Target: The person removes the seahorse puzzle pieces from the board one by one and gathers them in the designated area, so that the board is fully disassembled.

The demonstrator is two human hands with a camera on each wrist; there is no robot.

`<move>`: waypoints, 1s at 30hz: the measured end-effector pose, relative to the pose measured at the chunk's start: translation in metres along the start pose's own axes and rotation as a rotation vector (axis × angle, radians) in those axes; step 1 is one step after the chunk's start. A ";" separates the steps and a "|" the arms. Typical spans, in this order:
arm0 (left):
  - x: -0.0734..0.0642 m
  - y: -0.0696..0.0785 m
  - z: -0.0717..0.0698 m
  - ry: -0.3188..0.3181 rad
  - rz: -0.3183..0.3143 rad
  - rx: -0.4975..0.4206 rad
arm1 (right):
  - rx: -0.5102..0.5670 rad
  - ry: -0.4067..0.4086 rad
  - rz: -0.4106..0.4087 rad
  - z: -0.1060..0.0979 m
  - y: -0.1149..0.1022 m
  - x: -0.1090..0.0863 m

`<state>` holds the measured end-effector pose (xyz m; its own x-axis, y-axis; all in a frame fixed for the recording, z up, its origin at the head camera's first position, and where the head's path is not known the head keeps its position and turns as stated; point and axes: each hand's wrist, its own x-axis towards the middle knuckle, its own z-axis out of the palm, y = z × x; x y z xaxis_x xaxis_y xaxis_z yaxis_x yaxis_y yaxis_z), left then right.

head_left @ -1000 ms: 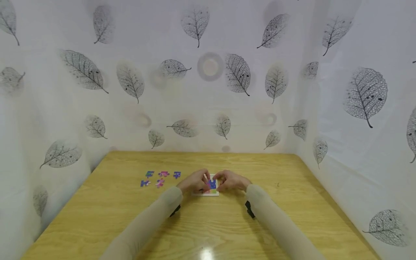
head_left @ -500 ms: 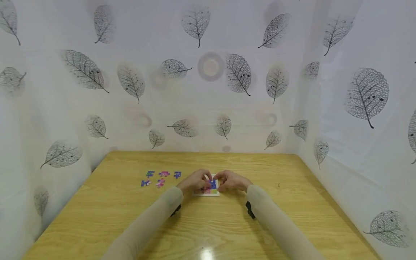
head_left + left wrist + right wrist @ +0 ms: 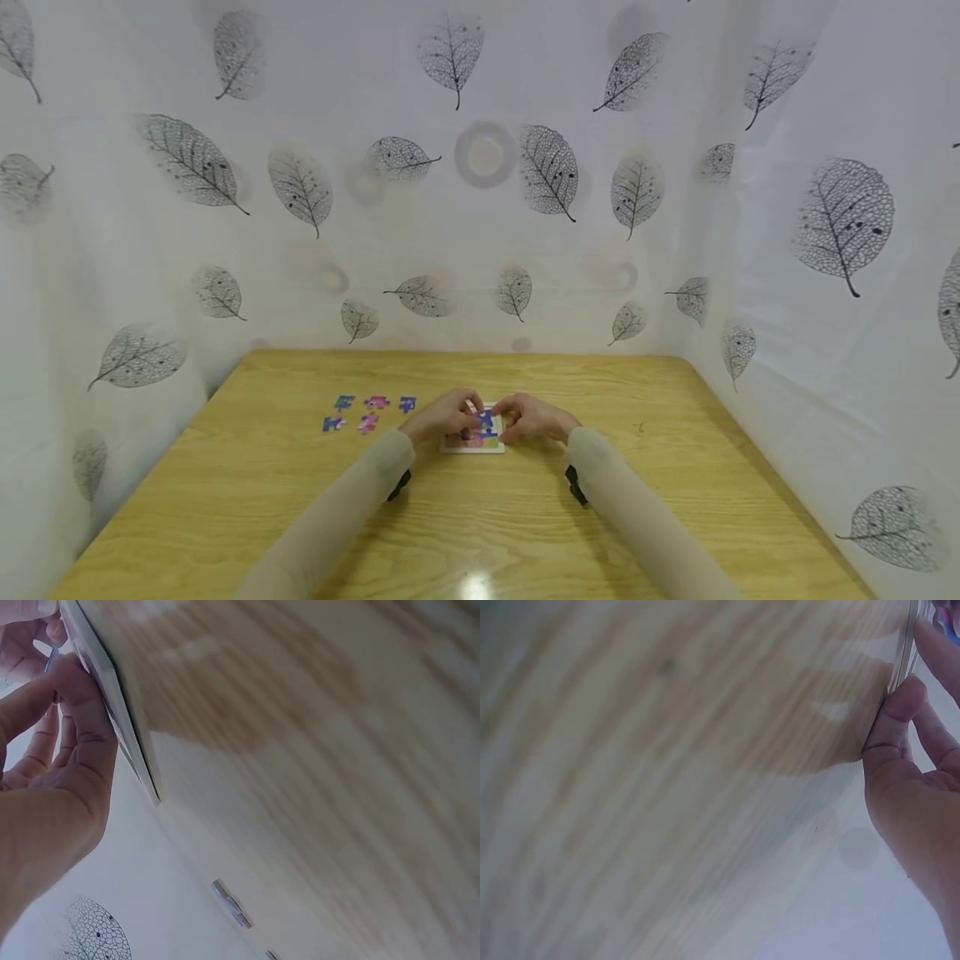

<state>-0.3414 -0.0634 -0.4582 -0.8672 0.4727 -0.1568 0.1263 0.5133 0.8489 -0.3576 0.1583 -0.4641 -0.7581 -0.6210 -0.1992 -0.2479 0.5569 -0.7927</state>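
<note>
A small jigsaw puzzle in a white frame (image 3: 474, 451) lies mid-table between both hands in the head view. Blue pieces (image 3: 487, 425) show at its right side, pink and green ones along the near side. My left hand (image 3: 444, 417) reaches over the left part and hides it. Seen from the left wrist, its thumb and fingertips pinch a thin bluish puzzle piece (image 3: 51, 659), edge-on, just above the frame. My right hand (image 3: 538, 417) grips the frame's right edge; in the right wrist view its thumb (image 3: 906, 697) presses against that edge.
Several loose puzzle pieces (image 3: 368, 422) in pink, blue and green lie on the wooden table (image 3: 480, 517) to the left of the frame. A leaf-patterned white curtain (image 3: 480, 225) surrounds the back and sides of the table.
My left hand has shifted slightly left, and more of the blue pieces shows between the hands. The right hand stays at the frame's edge. The loose pieces lie as before.
</note>
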 end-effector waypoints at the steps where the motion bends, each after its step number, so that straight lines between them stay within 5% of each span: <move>1: -0.001 -0.001 -0.001 -0.001 0.002 -0.009 | -0.002 -0.001 0.003 0.000 0.000 0.000; 18: -0.013 -0.015 -0.034 -0.013 0.150 -0.055 | 0.006 0.010 0.037 0.004 0.000 0.005; 30: -0.024 -0.025 -0.055 0.030 0.117 -0.057 | 0.032 0.009 0.035 0.001 0.001 0.004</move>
<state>-0.3502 -0.1268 -0.4484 -0.8622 0.5050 -0.0406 0.2007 0.4140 0.8879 -0.3598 0.1556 -0.4660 -0.7716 -0.5962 -0.2220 -0.2019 0.5604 -0.8032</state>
